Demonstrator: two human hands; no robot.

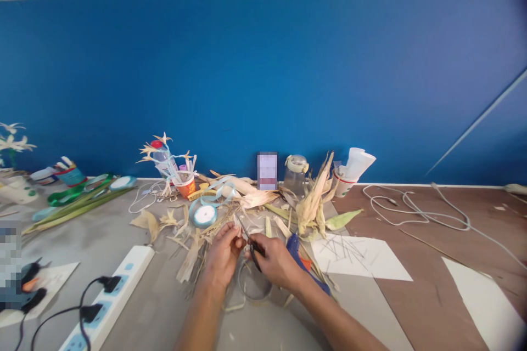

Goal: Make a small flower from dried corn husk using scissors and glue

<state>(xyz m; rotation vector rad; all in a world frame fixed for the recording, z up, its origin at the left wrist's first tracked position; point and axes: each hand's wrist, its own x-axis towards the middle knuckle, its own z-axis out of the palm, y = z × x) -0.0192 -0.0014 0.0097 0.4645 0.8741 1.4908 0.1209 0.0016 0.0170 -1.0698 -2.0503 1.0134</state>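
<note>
Black-handled scissors [256,252] are gripped in my right hand [276,263], their blades pointing up and left toward my other hand. My left hand [224,249] pinches a small pale piece [237,228], apparently corn husk, right beside the blades. Whether the blades touch it I cannot make out. Dried corn husks [259,197] and scraps lie around and beyond both hands. A roll of light blue ribbon [205,215] sits just past my left hand. Partly hidden behind my right forearm is a blue glue gun [294,249]. Under the hands lies a round wire-like ring [255,290].
A white power strip [132,263] with black plugs lies at left. Thin sticks rest on white paper [379,260] at right, near a loose white cable [444,219]. Along the blue partition stand a red cup [186,185], a phone [267,171] and a jar [295,175].
</note>
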